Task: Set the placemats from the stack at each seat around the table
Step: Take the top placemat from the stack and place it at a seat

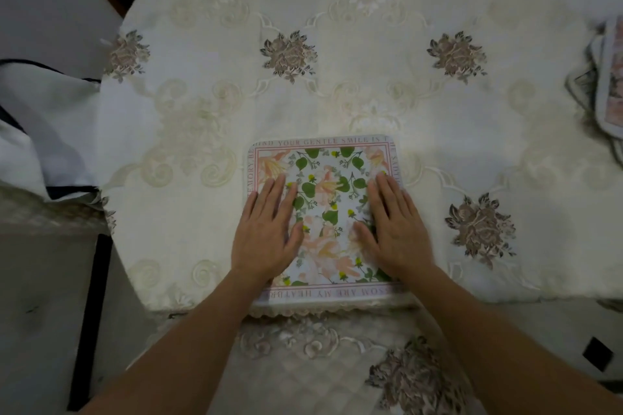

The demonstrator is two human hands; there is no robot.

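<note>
While you press both palms flat, the square floral placemat with pink lettered border (325, 209) lies at 6 o'clock on the cream embroidered tablecloth (337, 77), squared to the near edge. Left hand (268, 229) and right hand (392, 229) spread open, gripping nothing; likely smoothing. At 3 o'clock, remaining mats (606, 77) blurred, cut off.

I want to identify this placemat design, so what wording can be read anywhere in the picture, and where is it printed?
All on the pink border of the square floral placemat, cut off at the corners and by the hands:
Far edge: "IND YOUR GENTLE SMILE IS T"
Near edge, upside down: "SOM ARE MY HEARTBR"
Left edge: "EMORY. BE"
Right edge: begins "HE SAD", the rest blurred.
The stack of mats at the right edge is too blurred to read.
</note>
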